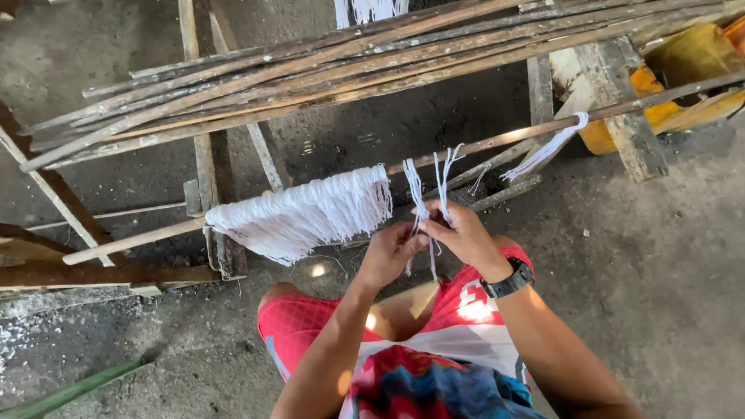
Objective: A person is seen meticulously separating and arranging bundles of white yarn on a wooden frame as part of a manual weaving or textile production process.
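Note:
A long wooden pole runs from lower left to upper right, with a thick fringe of white strings tied along it. Just right of that fringe, my left hand and my right hand meet below the pole and pinch a few loose white strings whose ends stick up past the pole. Another bunch of white strings hangs from the pole further right. A black watch sits on my right wrist.
A bundle of long wooden sticks lies across a rough wooden frame above the pole. A yellow container stands at the upper right. The floor is dark concrete; a green stick lies at lower left.

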